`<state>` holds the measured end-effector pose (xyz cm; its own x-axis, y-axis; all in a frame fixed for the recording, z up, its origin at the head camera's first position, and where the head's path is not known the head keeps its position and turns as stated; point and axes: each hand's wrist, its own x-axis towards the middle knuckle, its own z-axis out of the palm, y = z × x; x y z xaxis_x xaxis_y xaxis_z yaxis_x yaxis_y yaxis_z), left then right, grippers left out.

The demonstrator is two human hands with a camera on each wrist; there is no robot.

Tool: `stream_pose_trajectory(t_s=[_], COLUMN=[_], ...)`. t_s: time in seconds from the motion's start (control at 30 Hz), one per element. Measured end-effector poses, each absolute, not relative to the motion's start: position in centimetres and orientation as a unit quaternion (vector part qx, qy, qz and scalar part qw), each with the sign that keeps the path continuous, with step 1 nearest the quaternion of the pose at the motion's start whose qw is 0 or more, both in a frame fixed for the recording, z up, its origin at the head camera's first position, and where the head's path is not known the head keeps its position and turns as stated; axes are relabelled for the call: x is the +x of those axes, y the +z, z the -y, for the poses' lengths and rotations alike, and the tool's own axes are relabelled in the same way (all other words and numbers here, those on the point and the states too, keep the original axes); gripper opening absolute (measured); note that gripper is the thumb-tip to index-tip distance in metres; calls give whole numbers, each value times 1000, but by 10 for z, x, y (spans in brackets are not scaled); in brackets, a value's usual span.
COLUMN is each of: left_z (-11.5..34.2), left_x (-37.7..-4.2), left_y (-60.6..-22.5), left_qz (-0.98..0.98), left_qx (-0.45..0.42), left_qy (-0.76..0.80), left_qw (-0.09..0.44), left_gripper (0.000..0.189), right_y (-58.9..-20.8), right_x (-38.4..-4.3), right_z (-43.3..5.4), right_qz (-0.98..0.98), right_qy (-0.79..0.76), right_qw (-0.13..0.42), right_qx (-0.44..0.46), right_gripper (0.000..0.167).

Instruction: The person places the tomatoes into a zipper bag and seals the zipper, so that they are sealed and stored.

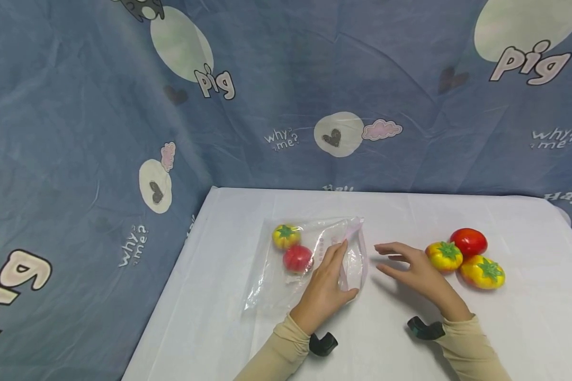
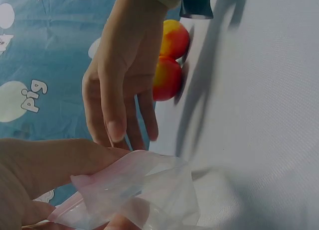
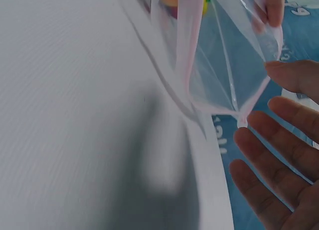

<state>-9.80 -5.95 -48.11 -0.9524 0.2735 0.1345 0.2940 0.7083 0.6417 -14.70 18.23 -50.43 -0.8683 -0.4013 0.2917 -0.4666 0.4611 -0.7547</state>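
A clear zip bag (image 1: 267, 288) with a pink-edged mouth lies on the table. Inside it are a yellow toy fruit (image 1: 285, 236) with a green leafy top and a red round toy fruit (image 1: 297, 259). My left hand (image 1: 325, 290) holds the bag by its mouth, where the plastic (image 2: 159, 182) gapes. To the right of that mouth, my right hand (image 1: 417, 272) hovers with spread, slightly bent fingers (image 3: 269, 185) and nothing in them. Beside it sit two yellow-and-red toy fruits with green tops, one nearer (image 1: 483, 272) and one left (image 1: 444, 257), touching a plain red one (image 1: 468, 242).
A white cloth (image 1: 195, 328) covers the table. Behind and to the left hangs a blue printed curtain (image 1: 267, 174). Dark wrist-worn camera pieces, left (image 1: 323, 344) and right (image 1: 426, 328), jut out beside the cuffs.
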Motion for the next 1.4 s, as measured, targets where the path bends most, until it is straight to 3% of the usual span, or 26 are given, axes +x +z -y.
stream_pose_trajectory(t_s=[0.17, 0.5, 0.77, 1.1, 1.4], left_z=[59, 58, 58, 57, 58], left_x=[-98, -97, -97, -97, -98], left_y=[-481, -480, -482, -481, -481], left_qz=[923, 921, 920, 920, 921], left_qx=[-154, -156, -148, -152, -149], left_qy=[-352, -356, -363, -361, -359], left_qw=[20, 28, 18, 23, 16], left_gripper=[106, 104, 104, 104, 104], right_y=[-502, -495, -493, -491, -485], right_x=[-142, -134, -129, -128, -123], right_z=[-192, -220, -232, -247, -260], right_qz=[848, 896, 875, 865, 906], right_qy=[455, 390, 403, 401, 340], right_qw=[70, 80, 161, 212, 189], right_qx=[262, 195, 216, 214, 165], right_gripper=[42, 43, 49, 58, 54])
